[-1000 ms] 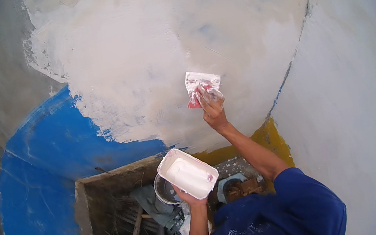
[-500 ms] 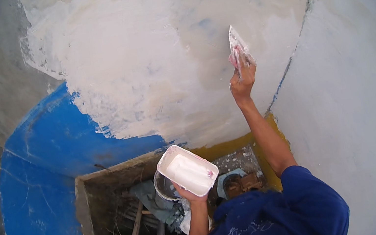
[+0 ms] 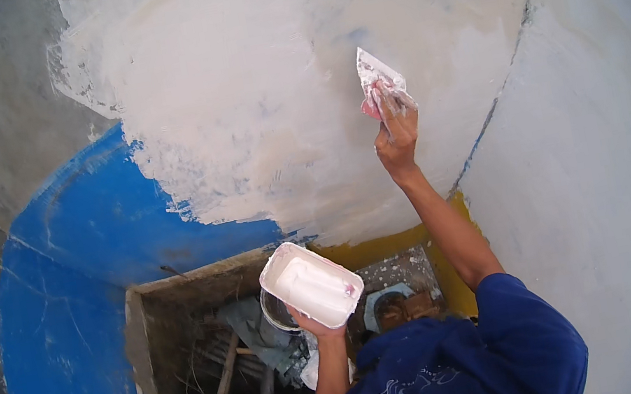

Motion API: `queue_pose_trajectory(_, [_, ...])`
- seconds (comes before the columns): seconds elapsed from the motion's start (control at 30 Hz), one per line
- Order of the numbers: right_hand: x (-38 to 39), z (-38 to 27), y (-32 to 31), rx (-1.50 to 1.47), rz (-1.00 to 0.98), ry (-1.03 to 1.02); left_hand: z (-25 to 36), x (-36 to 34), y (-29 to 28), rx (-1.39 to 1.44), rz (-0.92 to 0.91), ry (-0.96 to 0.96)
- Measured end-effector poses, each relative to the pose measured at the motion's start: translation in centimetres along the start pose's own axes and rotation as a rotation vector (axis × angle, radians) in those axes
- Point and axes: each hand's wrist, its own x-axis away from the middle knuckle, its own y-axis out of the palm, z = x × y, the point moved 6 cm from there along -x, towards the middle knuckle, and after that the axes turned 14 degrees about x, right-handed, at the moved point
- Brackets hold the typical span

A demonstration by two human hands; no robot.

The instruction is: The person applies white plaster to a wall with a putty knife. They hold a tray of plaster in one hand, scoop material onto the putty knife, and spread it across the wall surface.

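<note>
My right hand [image 3: 397, 133] is closed round a putty knife [image 3: 378, 74], its blade smeared with white paste and a pinkish part showing by my fingers. The blade points up, at the wall [image 3: 230, 86]; whether it touches cannot be made out. White paste also coats my fingers. Lower down, my left hand [image 3: 316, 322] grips a white rectangular tub [image 3: 314, 285] from beneath and its near side. Whitish paste lies inside the tub, with a small pink smear in its right corner.
Blue paint [image 3: 119, 221] borders the whitish coat at left. A long crack [image 3: 495, 96] runs down the wall at right. Below is a concrete trough [image 3: 138, 335] holding wood pieces [image 3: 227, 366], a grey-green cloth [image 3: 259, 332] and a bucket [image 3: 275, 312] behind the tub.
My right hand has moved a little left with the putty knife, whose blade has turned to show more of its face. My left hand and the tub are nearly where they were.
</note>
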Motion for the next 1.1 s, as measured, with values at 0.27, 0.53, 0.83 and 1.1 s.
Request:
queue_pose_trajectory(0.27, [10.7, -7.2, 1.2, -0.263, -0.476, -0.109, -0.5, -0.7, 0.9, -0.053, -0.030, -0.025])
queue_pose_trajectory(0.53, [0.7, 4.7, -3.0, 0.023, 0.076, 0.171, 0.1, -0.1, 1.0, -0.022, 0.015, 0.004])
queue_pose_trajectory(0.83, [11.5, -2.6, 0.5, -0.190, -0.271, 0.029, -0.7, 0.1, 2.7, -0.061, -0.030, -0.040])
queue_pose_trajectory(1.1, [10.9, -2.4, 5.4, 0.013, -0.243, -0.024, -0.7, -0.1, 0.9, -0.062, 0.026, -0.024])
